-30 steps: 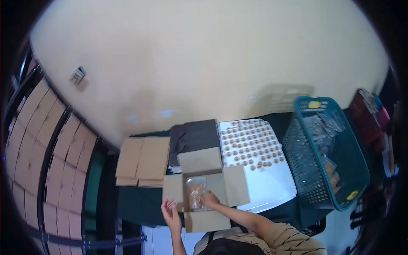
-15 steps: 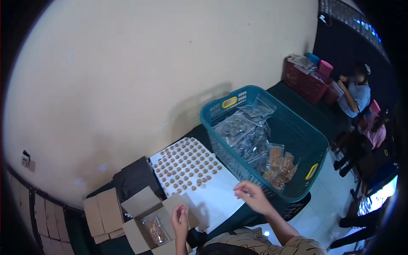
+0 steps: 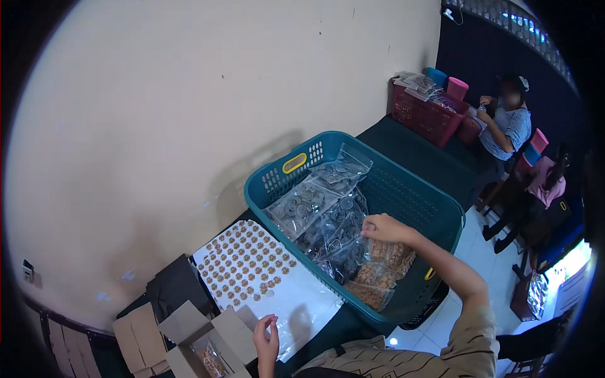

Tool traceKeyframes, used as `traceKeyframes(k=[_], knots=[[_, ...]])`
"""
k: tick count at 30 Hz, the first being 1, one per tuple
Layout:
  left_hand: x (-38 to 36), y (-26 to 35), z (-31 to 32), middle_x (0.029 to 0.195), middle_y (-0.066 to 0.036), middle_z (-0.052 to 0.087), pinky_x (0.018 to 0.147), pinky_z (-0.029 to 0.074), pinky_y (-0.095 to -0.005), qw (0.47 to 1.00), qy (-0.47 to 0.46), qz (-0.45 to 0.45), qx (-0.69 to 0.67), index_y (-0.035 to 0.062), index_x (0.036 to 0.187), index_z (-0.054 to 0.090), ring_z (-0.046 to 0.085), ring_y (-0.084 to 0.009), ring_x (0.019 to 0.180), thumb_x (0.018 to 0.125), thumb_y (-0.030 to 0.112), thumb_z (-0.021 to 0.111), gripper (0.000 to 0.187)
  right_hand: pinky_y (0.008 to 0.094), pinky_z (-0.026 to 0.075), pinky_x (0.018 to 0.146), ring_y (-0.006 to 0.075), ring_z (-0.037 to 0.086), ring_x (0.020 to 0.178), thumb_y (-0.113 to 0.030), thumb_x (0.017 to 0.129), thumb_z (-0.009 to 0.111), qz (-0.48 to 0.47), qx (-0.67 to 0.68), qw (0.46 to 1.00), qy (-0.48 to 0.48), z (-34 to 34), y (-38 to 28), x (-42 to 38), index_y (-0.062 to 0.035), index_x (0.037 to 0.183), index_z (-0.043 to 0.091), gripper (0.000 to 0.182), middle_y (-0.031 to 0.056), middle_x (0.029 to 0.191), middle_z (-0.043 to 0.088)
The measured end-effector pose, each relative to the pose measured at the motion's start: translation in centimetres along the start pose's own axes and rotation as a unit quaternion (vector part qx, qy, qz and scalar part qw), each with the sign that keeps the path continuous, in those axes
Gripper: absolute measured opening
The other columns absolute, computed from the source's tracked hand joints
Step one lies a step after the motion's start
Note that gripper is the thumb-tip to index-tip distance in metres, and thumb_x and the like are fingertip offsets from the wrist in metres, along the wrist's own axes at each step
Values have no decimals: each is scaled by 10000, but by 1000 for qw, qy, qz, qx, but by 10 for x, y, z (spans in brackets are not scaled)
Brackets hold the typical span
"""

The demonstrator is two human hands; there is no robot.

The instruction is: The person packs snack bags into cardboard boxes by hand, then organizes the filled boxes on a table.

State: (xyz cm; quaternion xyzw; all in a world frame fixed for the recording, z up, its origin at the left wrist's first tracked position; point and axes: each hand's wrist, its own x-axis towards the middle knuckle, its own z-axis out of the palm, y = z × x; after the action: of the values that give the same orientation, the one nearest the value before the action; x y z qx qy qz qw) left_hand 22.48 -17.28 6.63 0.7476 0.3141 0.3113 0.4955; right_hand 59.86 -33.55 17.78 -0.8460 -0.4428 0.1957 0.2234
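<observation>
Down in the teal perforated plastic basket [image 3: 406, 189] with the bent fingers of the right hand [image 3: 389, 230], at the clear plastic bags of tan chunks [image 3: 372, 277]; cannot tell whether grasping or only touching. Pinch one by its top edge to lift cleanly. Holding nothing visible in the loosely curled left hand [image 3: 267, 340], beside the open brown cardboard box [image 3: 235, 334].

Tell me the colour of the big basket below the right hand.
The basket is dark teal, shown best in the head view.
</observation>
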Motion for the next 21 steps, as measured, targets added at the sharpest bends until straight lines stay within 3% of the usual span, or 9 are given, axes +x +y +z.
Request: traceKeyframes(k=[3, 4, 6, 7, 12, 13, 17, 19, 21], knots=[[-10, 0, -7, 855, -119, 610, 756, 451, -282, 999, 30, -19, 8, -35, 926, 564, 596, -187, 830, 837, 49, 504, 137, 335, 485, 663, 253, 620, 769, -407, 736, 617, 180, -118, 956, -200, 37, 83, 55, 13, 960, 571, 479, 124, 796, 635], [-14, 2, -12, 859, -119, 609, 764, 451, -283, 999, 40, -29, 14, -34, 929, 564, 597, -189, 836, 837, 49, 503, 138, 335, 485, 663, 253, 620, 769, -407, 736, 617, 175, -119, 956, -205, 55, 121, 77, 13, 960, 571, 479, 124, 796, 635], [-26, -2, -24, 876, -122, 607, 771, 452, -285, 997, 62, -32, 29, -32, 937, 561, 600, -193, 844, 841, 51, 495, 144, 332, 501, 645, 239, 622, 766, -472, 700, 641, 69, -243, 966, -62, 129, 219, 74, 26, 1000, 549, 589, 161, 848, 627], [-32, -6, -29, 881, -113, 603, 771, 449, -274, 995, 81, -39, 45, -32, 954, 550, 591, -174, 850, 858, 64, 485, 150, 332, 501, 645, 239, 622, 766, -472, 700, 641, 62, -241, 966, -64, 134, 219, 77, 26, 1000, 549, 589, 161, 848, 627], [-62, -17, -47, 890, -102, 597, 761, 455, -266, 983, 144, -101, 50, -26, 990, 531, 585, -159, 860, 879, 85, 473, 167, 333, 426, 871, 285, 514, 1060, -463, 623, 714, 370, -73, 925, -41, 141, 211, 50, 36, 1189, 450, 800, 225, 1113, 532], [-66, -17, -48, 895, -102, 600, 751, 461, -262, 981, 150, -111, 47, -20, 991, 532, 587, -160, 863, 878, 87, 476, 165, 348, 438, 855, 283, 541, 1022, -516, 562, 734, 402, 30, 910, -96, 123, 198, 43, 26, 1206, 439, 892, 218, 1108, 540], [-67, -15, -47, 904, -99, 603, 759, 460, -260, 983, 147, -103, 43, -13, 1002, 530, 591, -162, 859, 876, 88, 481, 169, 353, 463, 813, 277, 580, 957, -527, 534, 735, 398, 112, 908, -66, 91, 164, 46, 20, 1121, 530, 828, 207, 1100, 552], [-62, -5, -43, 904, -99, 603, 766, 457, -261, 985, 141, -94, 37, -15, 995, 531, 591, -162, 861, 875, 88, 484, 165, 351, 495, 728, 263, 616, 835, -507, 525, 735, 242, -270, 918, -159, 51, 124, 53, 17, 1010, 598, 727, 193, 998, 600], [-58, 1, -40, 903, -99, 602, 774, 454, -263, 986, 136, -87, 33, -16, 989, 533, 590, -162, 864, 875, 89, 486, 162, 347, 493, 690, 258, 615, 784, -481, 521, 738, 220, -273, 924, -149, 12, 84, 47, 5, 959, 611, 667, 175, 924, 615]])
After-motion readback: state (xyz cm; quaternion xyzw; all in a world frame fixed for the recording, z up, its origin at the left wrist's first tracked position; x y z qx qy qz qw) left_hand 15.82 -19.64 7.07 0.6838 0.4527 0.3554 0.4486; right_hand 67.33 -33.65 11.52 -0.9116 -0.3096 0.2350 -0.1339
